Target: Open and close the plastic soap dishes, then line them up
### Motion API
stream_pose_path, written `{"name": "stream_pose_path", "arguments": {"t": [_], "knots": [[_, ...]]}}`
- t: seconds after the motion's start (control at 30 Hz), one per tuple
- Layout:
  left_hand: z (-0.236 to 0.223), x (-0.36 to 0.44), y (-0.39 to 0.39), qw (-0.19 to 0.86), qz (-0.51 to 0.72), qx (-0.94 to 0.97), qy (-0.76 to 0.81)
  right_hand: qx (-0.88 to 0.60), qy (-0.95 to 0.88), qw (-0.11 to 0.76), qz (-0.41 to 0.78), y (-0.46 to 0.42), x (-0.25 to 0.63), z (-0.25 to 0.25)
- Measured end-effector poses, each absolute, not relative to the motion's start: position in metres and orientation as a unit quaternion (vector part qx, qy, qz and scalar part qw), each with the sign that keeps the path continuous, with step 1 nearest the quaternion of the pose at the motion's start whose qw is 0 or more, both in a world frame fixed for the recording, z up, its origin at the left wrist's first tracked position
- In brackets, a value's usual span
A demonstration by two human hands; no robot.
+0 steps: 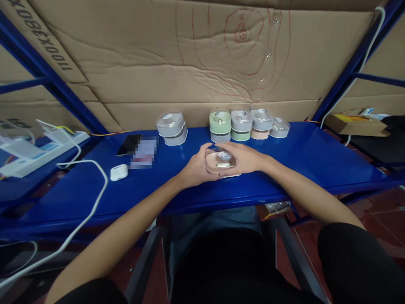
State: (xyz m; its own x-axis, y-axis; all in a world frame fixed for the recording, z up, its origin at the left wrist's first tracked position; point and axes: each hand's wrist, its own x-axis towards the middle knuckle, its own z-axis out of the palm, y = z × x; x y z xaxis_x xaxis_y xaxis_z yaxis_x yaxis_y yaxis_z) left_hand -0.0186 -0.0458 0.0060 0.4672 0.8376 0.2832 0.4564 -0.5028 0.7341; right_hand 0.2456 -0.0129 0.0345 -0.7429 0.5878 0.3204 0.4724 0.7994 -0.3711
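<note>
A small clear plastic case [220, 160] with a pale item inside rests near the front of the blue shelf [309, 157]. My left hand [195, 167] curls round its left side and my right hand [246, 158] covers its right side, so both grip it together. Behind it stands a row of similar cases: a green one stacked on a grey one [220, 124], a grey one on a green one [241, 124], one on a peach one [261, 122] and a single low one [279, 127]. Two more grey cases [171, 128] are stacked to the left.
A black phone [128, 144] and a blurred card [143, 152] lie at the left, with a white earbud case [118, 172] in front. A white cable [91, 209] loops off the shelf edge. White boxes [33, 155] sit far left, a cardboard box [356, 124] right. Cardboard lines the back.
</note>
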Motion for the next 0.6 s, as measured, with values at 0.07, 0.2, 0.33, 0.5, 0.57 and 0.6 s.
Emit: {"name": "stream_pose_path", "arguments": {"t": [0.07, 0.2, 0.33, 0.5, 0.57, 0.6], "knots": [[0.005, -0.022, -0.048, 0.260, 0.328, 0.807, 0.417, -0.297, -0.912, 0.250, 0.132, -0.008, 0.262, 0.038], [0.001, -0.029, -0.050, 0.197, 0.313, 0.845, 0.386, -0.412, -0.864, 0.263, 0.120, 0.008, 0.307, 0.042], [-0.003, -0.029, -0.049, 0.188, 0.299, 0.857, 0.376, -0.488, -0.839, 0.209, 0.121, 0.023, 0.337, 0.034], [0.007, -0.037, -0.040, 0.132, 0.332, 0.836, 0.416, -0.504, -0.841, 0.156, 0.115, 0.030, 0.340, 0.027], [0.011, -0.048, -0.033, 0.100, 0.342, 0.812, 0.463, -0.498, -0.847, 0.147, 0.111, 0.031, 0.341, 0.026], [0.013, -0.054, -0.030, 0.088, 0.346, 0.794, 0.493, -0.494, -0.851, 0.142, 0.110, 0.031, 0.342, 0.026]]}}
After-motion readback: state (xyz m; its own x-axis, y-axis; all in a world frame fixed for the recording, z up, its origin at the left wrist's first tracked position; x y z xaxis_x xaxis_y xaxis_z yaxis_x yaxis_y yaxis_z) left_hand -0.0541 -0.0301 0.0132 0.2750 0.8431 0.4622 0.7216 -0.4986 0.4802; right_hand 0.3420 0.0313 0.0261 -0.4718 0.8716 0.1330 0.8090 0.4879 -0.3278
